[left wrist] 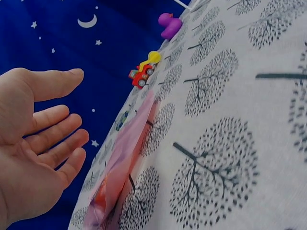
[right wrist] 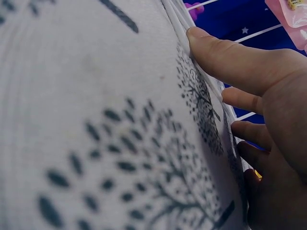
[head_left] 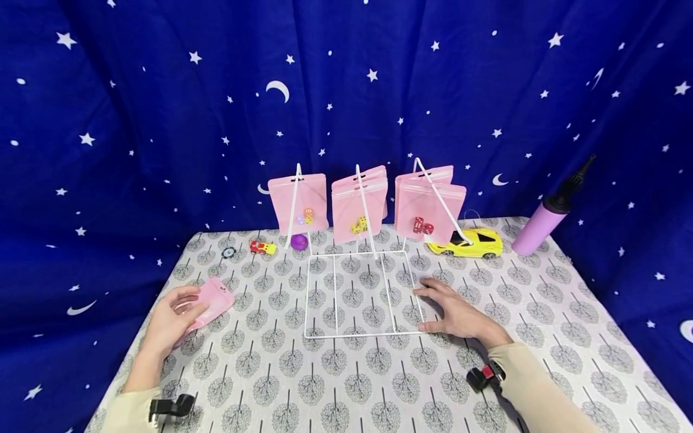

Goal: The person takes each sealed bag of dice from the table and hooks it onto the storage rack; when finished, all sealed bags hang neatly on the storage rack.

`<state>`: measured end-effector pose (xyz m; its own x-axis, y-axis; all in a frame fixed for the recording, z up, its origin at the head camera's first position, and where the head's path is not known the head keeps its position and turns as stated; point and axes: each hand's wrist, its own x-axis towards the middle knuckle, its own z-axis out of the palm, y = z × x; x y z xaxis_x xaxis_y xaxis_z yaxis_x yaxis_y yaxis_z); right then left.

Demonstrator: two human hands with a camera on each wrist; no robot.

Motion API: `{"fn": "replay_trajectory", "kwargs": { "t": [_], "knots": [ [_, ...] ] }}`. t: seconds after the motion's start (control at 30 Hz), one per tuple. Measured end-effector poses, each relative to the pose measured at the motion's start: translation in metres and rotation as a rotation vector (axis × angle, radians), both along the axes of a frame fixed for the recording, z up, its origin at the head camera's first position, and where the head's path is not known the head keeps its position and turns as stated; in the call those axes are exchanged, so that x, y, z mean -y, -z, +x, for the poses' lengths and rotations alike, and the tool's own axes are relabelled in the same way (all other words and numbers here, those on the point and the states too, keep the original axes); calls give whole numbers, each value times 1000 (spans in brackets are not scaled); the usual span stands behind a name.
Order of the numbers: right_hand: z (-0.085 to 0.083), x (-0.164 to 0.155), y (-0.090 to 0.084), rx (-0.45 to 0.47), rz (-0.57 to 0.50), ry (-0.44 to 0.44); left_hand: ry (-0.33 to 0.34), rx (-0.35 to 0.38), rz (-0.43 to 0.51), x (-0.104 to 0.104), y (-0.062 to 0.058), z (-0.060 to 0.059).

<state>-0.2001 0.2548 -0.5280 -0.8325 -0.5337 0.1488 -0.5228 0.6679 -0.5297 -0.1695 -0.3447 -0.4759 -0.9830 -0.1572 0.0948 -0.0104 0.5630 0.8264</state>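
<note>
Tree-print tablecloth (head_left: 260, 367) under left hand (head_left: 172, 317), fingers relaxed over pink pouch (head_left: 212, 302); right hand (head_left: 453, 311) flat, fingers straight.

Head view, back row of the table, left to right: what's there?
Poker chip → small red-and-yellow toy car → purple duck → pouch with orange dice → pouch with yellow dice → pouch with red dice → yellow sports car → purple pump.

No readable text, label, brand or number shows on anything in these views.
</note>
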Motion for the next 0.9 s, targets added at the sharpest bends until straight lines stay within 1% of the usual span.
{"fn": "replay_trajectory", "kwargs": {
  "t": [0.1,0.27,0.47,0.6,0.73,0.9],
  "knots": [
    [0,0,0,1,-1,0,-2,-10,-6,4,2,1],
    [1,-1,1,-3,-3,2,-13,11,-29,7,4,-3],
    [1,0,1,-3,-8,-3,2,27,-4,10,8,-6],
    [1,0,0,-3,-5,-2,9,35,-4,12,11,-7],
    [1,0,-1,5,-12,1,23,18,-1,15,16,-10],
    [1,0,-3,6,-15,-4,49,13,-32,19,21,-13]
  ]
}}
